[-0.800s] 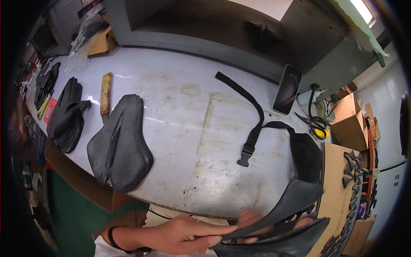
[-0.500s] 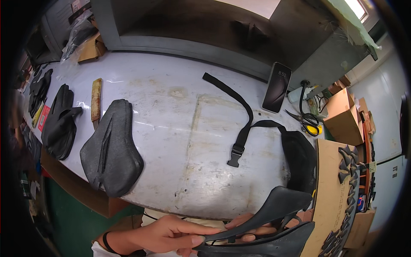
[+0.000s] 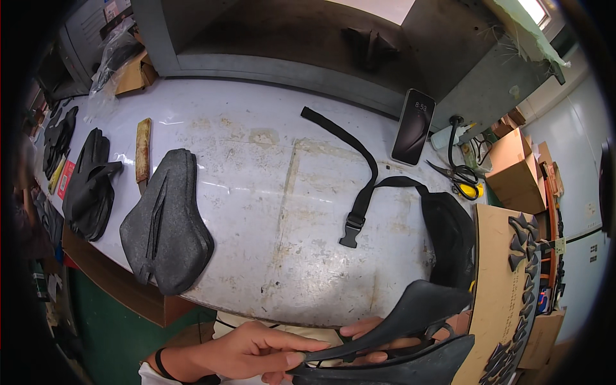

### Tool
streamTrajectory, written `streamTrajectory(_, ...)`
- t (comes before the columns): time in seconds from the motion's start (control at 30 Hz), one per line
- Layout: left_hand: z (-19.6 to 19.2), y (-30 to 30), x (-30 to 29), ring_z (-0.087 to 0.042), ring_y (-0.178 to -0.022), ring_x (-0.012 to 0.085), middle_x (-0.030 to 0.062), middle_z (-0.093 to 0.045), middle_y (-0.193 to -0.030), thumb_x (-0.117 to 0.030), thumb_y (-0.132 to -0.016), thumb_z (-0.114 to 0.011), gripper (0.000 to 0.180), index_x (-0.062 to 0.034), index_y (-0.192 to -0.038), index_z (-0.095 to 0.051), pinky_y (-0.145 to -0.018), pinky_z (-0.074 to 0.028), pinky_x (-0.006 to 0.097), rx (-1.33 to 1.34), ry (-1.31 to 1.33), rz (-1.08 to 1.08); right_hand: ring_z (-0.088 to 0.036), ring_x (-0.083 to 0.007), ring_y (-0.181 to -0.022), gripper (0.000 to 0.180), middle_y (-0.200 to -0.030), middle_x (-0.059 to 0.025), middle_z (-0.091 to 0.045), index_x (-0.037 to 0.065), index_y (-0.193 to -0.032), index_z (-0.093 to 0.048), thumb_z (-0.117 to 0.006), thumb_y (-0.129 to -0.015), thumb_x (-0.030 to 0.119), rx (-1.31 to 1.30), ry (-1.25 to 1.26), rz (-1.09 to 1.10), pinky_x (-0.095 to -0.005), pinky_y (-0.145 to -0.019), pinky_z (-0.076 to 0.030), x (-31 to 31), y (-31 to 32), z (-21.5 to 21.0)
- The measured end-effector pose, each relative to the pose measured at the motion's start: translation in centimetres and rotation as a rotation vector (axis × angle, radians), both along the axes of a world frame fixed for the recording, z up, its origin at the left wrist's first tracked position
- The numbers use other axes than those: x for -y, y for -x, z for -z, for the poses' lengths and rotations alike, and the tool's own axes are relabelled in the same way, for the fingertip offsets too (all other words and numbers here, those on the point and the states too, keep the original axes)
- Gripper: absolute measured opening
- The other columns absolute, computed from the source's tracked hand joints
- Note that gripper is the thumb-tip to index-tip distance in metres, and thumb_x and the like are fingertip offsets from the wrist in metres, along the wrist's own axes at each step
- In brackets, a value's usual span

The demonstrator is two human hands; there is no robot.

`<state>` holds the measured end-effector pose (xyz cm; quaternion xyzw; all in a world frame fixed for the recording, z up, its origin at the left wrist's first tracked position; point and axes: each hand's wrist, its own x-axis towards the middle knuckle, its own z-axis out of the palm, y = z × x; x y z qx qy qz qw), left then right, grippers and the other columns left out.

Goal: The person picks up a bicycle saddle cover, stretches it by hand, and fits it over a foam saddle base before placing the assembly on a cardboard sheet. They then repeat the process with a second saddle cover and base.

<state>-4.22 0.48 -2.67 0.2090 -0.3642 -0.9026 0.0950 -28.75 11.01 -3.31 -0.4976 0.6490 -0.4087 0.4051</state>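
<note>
At the lower edge I hold a black, split, bicycle-saddle-shaped piece (image 3: 417,311) with both hands. My left hand (image 3: 256,350) pinches its narrow end between thumb and fingers. My right hand (image 3: 364,327) grips it from behind, mostly hidden, with fingertips showing in the gap between its two halves. On the table to the left lie stacked dark saddle-shaped pads (image 3: 168,221). A black waist pouch (image 3: 449,237) rests at the right, its strap (image 3: 359,154) and side-release buckle (image 3: 351,231) stretching across the table.
More black pieces (image 3: 93,186) lie far left, near a knife with a worn handle (image 3: 143,151). A phone (image 3: 412,128) leans against the grey metal shelf (image 3: 276,70). Scissors (image 3: 459,176) lie beside it. Cardboard (image 3: 494,256) with small black parts stands right, before a box (image 3: 516,170).
My hands and the saddle-shaped piece stay nearly in place, with the piece tilted very slightly. The view has shifted a little.
</note>
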Motion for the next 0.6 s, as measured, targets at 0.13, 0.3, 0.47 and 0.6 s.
streamTrajectory(0.13, -0.3, 0.2, -0.2, -0.055, -0.049, 0.0032, 0.0, -0.064, -0.069, -0.011, -0.098, -0.053, 0.03, 0.0001, -0.124, -0.06, -0.045, -0.042, 0.017, 0.029, 0.019, 0.006, -0.062, -0.0168, -0.102, 0.035, -0.106, -0.0118, -0.064, -0.006, -0.117, -0.052, -0.043, -0.101, 0.023, 0.431, -0.564, -0.022, -0.0239, -0.095, -0.046, -0.6, 1.6, 0.6)
streamTrajectory(0.3, -0.4, 0.1, -0.4, -0.055, -0.049, 0.0033, -0.0002, -0.064, -0.067, -0.011, -0.097, -0.053, 0.029, -0.0003, -0.124, -0.06, -0.045, -0.042, 0.017, 0.048, 0.079, -0.012, -0.06, -0.0142, -0.109, 0.035, -0.114, -0.0113, -0.064, -0.006, -0.128, -0.051, -0.041, -0.101, 0.015, 0.727, -0.483, -0.073, -0.0212, -0.103, -0.041, -1.3, 1.5, -1.3)
streamTrajectory(0.47, -0.3, 0.2, -0.3, -0.055, -0.049, 0.0035, 0.0, -0.064, -0.067, -0.01, -0.097, -0.053, 0.029, -0.0007, -0.124, -0.061, -0.045, -0.042, 0.017, 0.044, 0.069, -0.007, -0.06, -0.017, -0.109, 0.035, -0.114, -0.013, -0.064, -0.004, -0.123, -0.056, -0.044, -0.101, 0.019, 0.436, -0.118, -0.259, -0.0252, -0.102, -0.043, -0.8, 0.1, -0.4)
streamTrajectory(0.6, -0.6, 0.1, -0.2, -0.056, -0.05, 0.0035, 0.0007, -0.065, -0.069, -0.01, -0.097, -0.053, 0.03, -0.0012, -0.125, -0.06, -0.046, -0.042, 0.017, 0.007, 0.121, 0.011, -0.059, -0.0287, -0.113, 0.038, -0.119, -0.0214, -0.058, -0.008, -0.118, -0.055, -0.048, -0.099, 0.024, 0.249, -0.061, -0.231, -0.0344, -0.1, -0.046, -1.2, 1.1, 0.0)
